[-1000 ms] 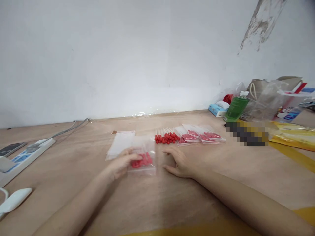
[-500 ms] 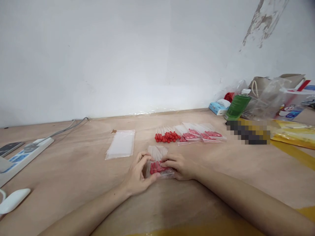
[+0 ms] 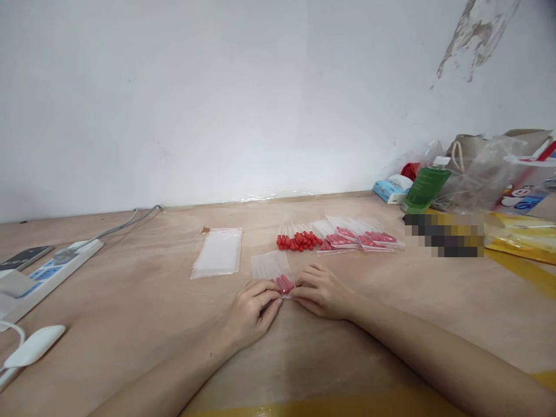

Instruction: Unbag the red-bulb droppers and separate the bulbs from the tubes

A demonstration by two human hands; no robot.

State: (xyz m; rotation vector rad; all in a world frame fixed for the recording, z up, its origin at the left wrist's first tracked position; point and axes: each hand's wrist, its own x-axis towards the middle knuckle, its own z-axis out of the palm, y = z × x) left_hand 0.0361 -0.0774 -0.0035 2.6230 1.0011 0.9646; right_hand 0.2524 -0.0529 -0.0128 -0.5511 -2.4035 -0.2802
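A clear plastic bag point(image 3: 270, 265) with several red-tipped sticks in it lies on the table before me, its near edge towards me. My left hand point(image 3: 257, 307) pinches that edge on the left between thumb and fingers. On the other side my right hand point(image 3: 320, 292) is closed on the same edge, fingertips close to the left thumb. Just behind, a pile of loose red-tipped sticks point(image 3: 299, 240) lies with tips towards me. To its right rest several filled bags point(image 3: 358, 236), overlapping. A stack of flat clear bags point(image 3: 218, 253) lies to the left.
A white power strip point(image 3: 56, 275), a phone point(image 3: 26, 258) and a white plug-like item point(image 3: 37, 346) are at the left. A green bottle point(image 3: 426, 186), a tissue pack point(image 3: 391, 190) and a yellow package point(image 3: 519, 237) stand or lie at the right. A wall closes the back.
My fingers have come together at the near edge of the bag, both hands now pinching it. The bag has turned a little, its far end swinging left. The view has shifted slightly.
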